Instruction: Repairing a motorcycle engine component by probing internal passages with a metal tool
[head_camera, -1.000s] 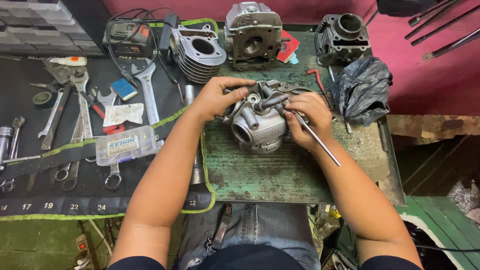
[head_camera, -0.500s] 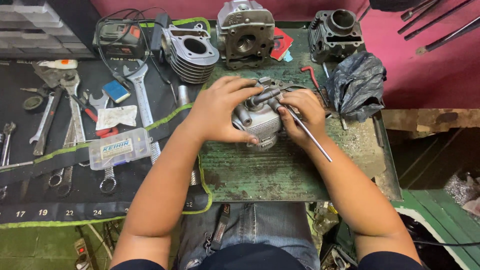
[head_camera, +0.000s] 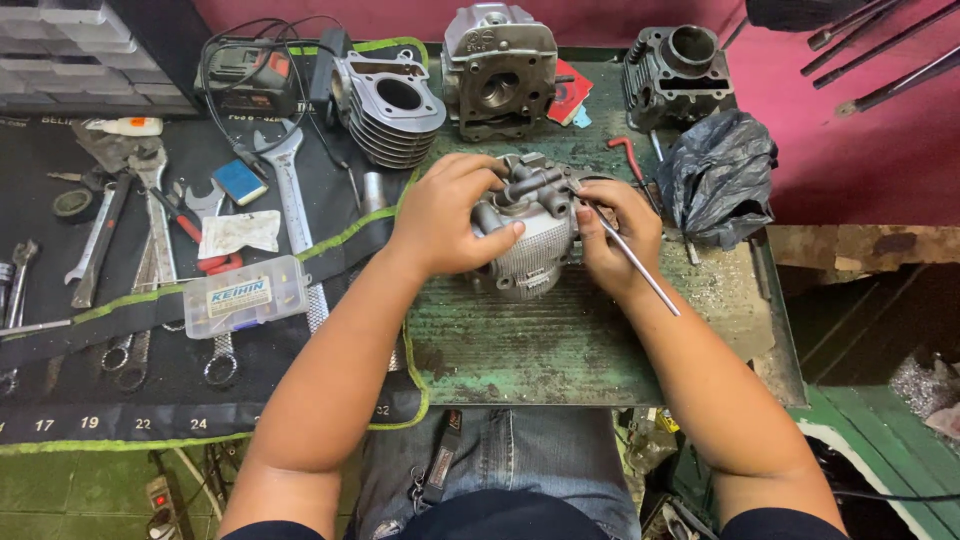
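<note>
The grey cylinder head (head_camera: 525, 235) sits near the middle of the green tabletop (head_camera: 560, 350), tipped up on its side between both hands. It could roll or slip off its narrow footing if the grip loosens, and the thin metal rod (head_camera: 630, 262) could skid off its seat and scratch the casting. The left hand (head_camera: 445, 215) is clamped over the head's top and near side, fingers curled closed on it. The right hand (head_camera: 615, 235) is closed on the rod, its tip pressed into the head's upper part. A finned cylinder (head_camera: 390, 105) stands toward the far edge, a black plastic bag (head_camera: 720, 175) near the right edge, and wrenches (head_camera: 150, 230) lie on the mat at the left.
</note>
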